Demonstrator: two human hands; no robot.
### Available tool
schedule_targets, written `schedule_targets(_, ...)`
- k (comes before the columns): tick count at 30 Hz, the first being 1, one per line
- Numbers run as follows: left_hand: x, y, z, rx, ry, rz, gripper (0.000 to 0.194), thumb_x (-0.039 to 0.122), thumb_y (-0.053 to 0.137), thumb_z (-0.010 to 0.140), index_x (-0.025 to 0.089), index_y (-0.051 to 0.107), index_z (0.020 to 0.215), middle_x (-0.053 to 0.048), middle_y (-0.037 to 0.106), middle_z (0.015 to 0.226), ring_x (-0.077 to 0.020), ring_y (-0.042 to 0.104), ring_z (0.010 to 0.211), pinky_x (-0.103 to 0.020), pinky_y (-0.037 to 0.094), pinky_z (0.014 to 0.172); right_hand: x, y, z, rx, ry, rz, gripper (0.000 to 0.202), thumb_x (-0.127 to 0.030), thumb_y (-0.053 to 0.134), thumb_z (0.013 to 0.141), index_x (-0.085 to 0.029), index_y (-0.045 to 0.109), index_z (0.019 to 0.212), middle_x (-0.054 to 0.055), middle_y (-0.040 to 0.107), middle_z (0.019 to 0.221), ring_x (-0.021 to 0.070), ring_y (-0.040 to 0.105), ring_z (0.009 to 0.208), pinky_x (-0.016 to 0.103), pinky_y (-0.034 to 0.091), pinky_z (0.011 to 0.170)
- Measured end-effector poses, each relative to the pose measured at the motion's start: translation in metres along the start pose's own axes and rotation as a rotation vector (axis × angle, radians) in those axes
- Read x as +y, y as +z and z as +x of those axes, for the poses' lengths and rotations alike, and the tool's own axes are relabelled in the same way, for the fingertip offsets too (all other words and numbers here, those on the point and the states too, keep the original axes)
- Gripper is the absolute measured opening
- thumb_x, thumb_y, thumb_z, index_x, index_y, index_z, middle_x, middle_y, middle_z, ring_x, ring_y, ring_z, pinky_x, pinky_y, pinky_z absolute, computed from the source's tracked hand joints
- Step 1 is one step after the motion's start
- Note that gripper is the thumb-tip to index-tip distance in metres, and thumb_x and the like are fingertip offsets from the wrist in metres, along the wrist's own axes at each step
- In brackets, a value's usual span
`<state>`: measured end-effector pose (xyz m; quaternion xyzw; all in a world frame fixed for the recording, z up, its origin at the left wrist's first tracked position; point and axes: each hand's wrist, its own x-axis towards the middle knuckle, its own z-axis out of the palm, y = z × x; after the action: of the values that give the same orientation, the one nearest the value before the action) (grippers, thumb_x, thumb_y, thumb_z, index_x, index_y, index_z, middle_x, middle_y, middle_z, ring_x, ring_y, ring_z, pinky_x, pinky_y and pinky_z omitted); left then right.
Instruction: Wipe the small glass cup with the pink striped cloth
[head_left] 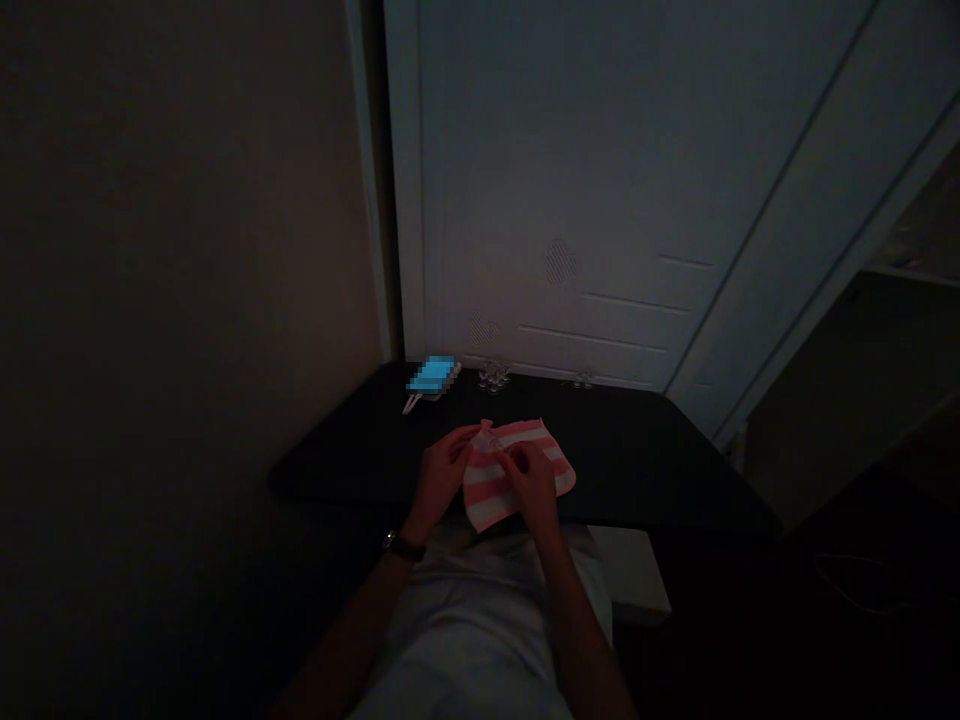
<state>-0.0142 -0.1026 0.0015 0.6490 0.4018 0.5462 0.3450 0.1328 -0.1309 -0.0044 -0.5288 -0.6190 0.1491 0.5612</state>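
Observation:
A pink and white striped cloth lies partly on the dark table, its near corner hanging at the front edge. My left hand pinches the cloth's upper left corner, which is bunched up into a small tuft. Close beside it, my right hand rests over the cloth with thumb and forefinger closed. Between the fingers of both hands, a small clear piece shows against the cloth; the dim light hides its exact shape, and it seems to be in the right fingertips.
Several small clear plastic pieces sit in a cluster at the back of the black table, with more clear pieces farther right. A lit phone leans at the back left. A white box is below the front edge.

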Motion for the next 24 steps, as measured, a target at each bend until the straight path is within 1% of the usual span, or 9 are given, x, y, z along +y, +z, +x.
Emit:
schedule_targets(4,0.0009,-0.0002,-0.0010,-0.041,0.024,0.020,0.035,0.014,0.045,0.077,0.019,0.057,0.110,-0.006,0.061,0.114,-0.0176,0.060,0.098,-0.032,0.049,0.086,0.0003,0.0005,-0.0005,0.026,0.003,0.004,0.019,-0.037,0.055,0.078,-0.018,0.057,0.074,0.000,0.056,0.069,0.0132,0.048,0.063,0.024,0.036,0.059)
schedule_targets(7,0.0011,0.0004,-0.0020,-0.027,0.017,0.017,0.036,0.014,0.044,0.077,0.019,0.056,0.111,-0.006,0.061,0.113,-0.0176,0.060,0.098,-0.032,0.049,0.085,0.0016,0.0008,-0.0009,0.030,0.010,0.012,0.016,-0.034,0.056,0.077,-0.018,0.058,0.080,0.000,0.057,0.073,0.0135,0.049,0.066,0.024,0.037,0.060)
schedule_targets(11,0.0026,0.0006,-0.0025,-0.006,0.026,0.028,0.034,0.014,0.044,0.077,0.018,0.057,0.108,-0.006,0.063,0.110,-0.0182,0.061,0.097,-0.032,0.049,0.085,0.0036,0.0011,-0.0012,0.050,0.015,0.001,0.017,-0.033,0.056,0.077,-0.018,0.059,0.084,0.002,0.058,0.078,0.0135,0.050,0.067,0.024,0.038,0.061)
schedule_targets(15,0.0039,0.0003,-0.0018,0.012,0.053,0.081,0.031,0.014,0.045,0.076,0.018,0.058,0.104,-0.006,0.063,0.106,-0.0175,0.061,0.096,-0.031,0.049,0.084,0.0039,0.0008,-0.0007,0.028,0.019,0.003,0.018,-0.034,0.054,0.078,-0.018,0.059,0.084,0.001,0.058,0.076,0.0136,0.050,0.066,0.024,0.039,0.060)
schedule_targets(18,0.0037,0.0007,-0.0010,0.027,0.075,0.093,0.032,0.015,0.046,0.076,0.018,0.056,0.107,-0.007,0.062,0.106,-0.0166,0.060,0.095,-0.030,0.049,0.082,0.0026,-0.0002,-0.0006,0.005,0.002,0.004,0.018,-0.035,0.054,0.079,-0.018,0.059,0.084,0.001,0.058,0.076,0.0139,0.050,0.066,0.025,0.039,0.062)
schedule_targets(24,-0.0006,0.0005,0.0004,0.072,0.048,0.140,0.038,0.024,0.053,0.076,0.019,0.052,0.113,-0.008,0.062,0.101,-0.0178,0.060,0.090,-0.030,0.051,0.073,0.0021,-0.0003,-0.0012,-0.034,-0.042,-0.011,0.016,-0.033,0.056,0.078,-0.019,0.057,0.085,0.001,0.058,0.079,0.0140,0.051,0.067,0.025,0.040,0.063)
